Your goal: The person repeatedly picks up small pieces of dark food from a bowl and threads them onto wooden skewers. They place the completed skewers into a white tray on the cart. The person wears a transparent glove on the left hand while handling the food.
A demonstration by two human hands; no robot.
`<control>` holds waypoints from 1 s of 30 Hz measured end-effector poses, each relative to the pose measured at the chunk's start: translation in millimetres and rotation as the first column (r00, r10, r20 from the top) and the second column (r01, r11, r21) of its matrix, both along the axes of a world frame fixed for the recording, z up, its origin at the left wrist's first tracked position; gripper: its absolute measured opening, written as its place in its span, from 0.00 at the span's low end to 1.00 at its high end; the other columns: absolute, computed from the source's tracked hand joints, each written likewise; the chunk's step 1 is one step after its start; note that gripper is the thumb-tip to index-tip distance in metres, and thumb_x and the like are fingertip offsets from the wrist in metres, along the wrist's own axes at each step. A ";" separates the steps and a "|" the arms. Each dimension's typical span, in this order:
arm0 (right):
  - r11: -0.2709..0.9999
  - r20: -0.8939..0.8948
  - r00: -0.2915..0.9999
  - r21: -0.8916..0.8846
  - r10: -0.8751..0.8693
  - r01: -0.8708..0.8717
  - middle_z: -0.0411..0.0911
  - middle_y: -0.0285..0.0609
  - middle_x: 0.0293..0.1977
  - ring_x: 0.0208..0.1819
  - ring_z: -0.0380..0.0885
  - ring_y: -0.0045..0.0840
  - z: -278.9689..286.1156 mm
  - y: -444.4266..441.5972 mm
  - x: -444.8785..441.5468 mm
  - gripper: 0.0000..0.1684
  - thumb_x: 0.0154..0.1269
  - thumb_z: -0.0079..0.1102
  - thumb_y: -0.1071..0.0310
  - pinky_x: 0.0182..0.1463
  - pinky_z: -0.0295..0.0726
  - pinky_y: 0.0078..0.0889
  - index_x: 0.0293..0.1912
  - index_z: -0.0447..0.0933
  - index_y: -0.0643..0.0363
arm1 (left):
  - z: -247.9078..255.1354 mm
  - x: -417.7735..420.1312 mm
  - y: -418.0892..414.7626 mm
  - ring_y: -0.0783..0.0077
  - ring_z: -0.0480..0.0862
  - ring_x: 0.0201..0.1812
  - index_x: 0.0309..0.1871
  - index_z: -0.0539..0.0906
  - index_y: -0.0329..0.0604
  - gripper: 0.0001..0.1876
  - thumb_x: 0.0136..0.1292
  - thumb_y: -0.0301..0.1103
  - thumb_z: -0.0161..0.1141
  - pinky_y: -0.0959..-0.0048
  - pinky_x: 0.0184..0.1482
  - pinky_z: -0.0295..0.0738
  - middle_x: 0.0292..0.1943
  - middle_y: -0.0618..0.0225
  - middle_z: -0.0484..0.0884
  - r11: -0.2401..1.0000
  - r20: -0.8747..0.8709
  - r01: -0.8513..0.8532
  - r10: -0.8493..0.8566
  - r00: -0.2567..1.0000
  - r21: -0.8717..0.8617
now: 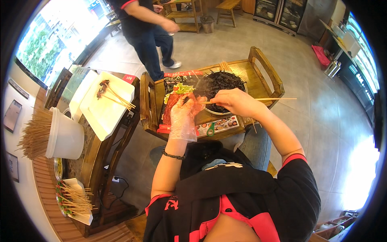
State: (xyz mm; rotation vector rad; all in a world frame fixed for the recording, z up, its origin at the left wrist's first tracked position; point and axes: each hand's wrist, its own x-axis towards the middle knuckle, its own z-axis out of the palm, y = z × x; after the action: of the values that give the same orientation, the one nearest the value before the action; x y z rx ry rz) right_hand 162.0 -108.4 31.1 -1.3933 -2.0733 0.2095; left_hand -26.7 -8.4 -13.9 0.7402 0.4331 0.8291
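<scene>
My left hand [183, 116], in a clear plastic glove, holds a small piece of dark food over a slab of red meat [170, 106]. My right hand [234, 102] is bare and grips a bamboo skewer [272, 99], whose left end reaches my left fingers. Right behind my hands stands a round bowl with a pale rim [245, 87], filled with dark, stringy food [223, 81]. Pale green leafy vegetable [183, 88] lies above the meat. Green-handled scissors [211, 129] rest on a printed sheet [223, 123] at the near edge of the wooden tray table [278, 89].
At left, a side table holds a white tray [99, 121] with several filled skewers, and a white bucket [68, 136] of bare skewers. Lower left, a white dish [86, 218] holds more filled skewers. Another person [148, 36] stands beyond the tray table. A wooden stool [228, 6] stands farther back.
</scene>
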 end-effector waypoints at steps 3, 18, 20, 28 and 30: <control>1.000 -0.150 0.989 -0.013 0.017 -0.020 0.80 0.45 0.35 0.35 0.81 0.36 -13.9 4.0 1.1 0.13 0.59 0.60 0.77 0.39 0.79 0.32 0.45 0.80 0.62 | -2.1 -0.8 0.4 0.53 0.82 0.52 0.54 0.73 0.34 0.13 0.67 0.24 0.56 0.62 0.52 0.81 0.45 0.63 0.81 1.000 0.047 -0.001 0.002 0.999 -0.011; 0.984 -0.315 0.932 -0.066 -0.177 0.164 0.81 0.45 0.35 0.36 0.80 0.30 -29.2 -3.3 -16.4 0.12 0.61 0.59 0.77 0.40 0.77 0.27 0.45 0.81 0.63 | -2.0 2.4 -1.4 0.50 0.82 0.51 0.51 0.74 0.32 0.12 0.66 0.21 0.56 0.58 0.53 0.82 0.46 0.59 0.80 0.992 0.090 -0.108 0.114 0.989 -0.071; 0.988 -0.271 0.950 -0.020 -0.155 0.155 0.80 0.46 0.35 0.36 0.80 0.34 -22.3 -5.9 -16.9 0.12 0.60 0.59 0.77 0.40 0.77 0.29 0.45 0.80 0.64 | -4.1 1.3 0.7 0.52 0.82 0.51 0.50 0.74 0.32 0.11 0.66 0.21 0.55 0.59 0.54 0.81 0.43 0.62 0.81 0.992 0.124 -0.109 0.115 0.986 -0.060; 0.994 -0.257 0.961 0.009 -0.106 0.112 0.80 0.46 0.35 0.36 0.80 0.36 -19.7 -6.3 -21.1 0.12 0.59 0.59 0.78 0.40 0.78 0.30 0.45 0.80 0.64 | 0.4 -0.5 -2.9 0.53 0.83 0.50 0.51 0.75 0.33 0.11 0.66 0.21 0.56 0.61 0.53 0.81 0.43 0.64 0.81 0.995 0.090 -0.085 0.089 0.992 -0.046; 0.992 -0.300 0.946 -0.006 -0.122 0.126 0.81 0.45 0.35 0.36 0.80 0.34 -22.2 -8.0 -21.6 0.13 0.60 0.59 0.78 0.39 0.77 0.29 0.45 0.80 0.64 | 3.4 -2.3 -4.1 0.54 0.83 0.50 0.51 0.75 0.33 0.11 0.66 0.21 0.56 0.61 0.53 0.82 0.43 0.64 0.81 0.996 0.097 -0.077 0.082 0.992 -0.046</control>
State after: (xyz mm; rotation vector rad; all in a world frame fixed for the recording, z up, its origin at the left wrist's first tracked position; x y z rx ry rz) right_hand 140.4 -116.4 8.8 -1.3842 -1.7303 0.3320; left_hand -29.0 -12.5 -10.5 0.6430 0.3927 0.9244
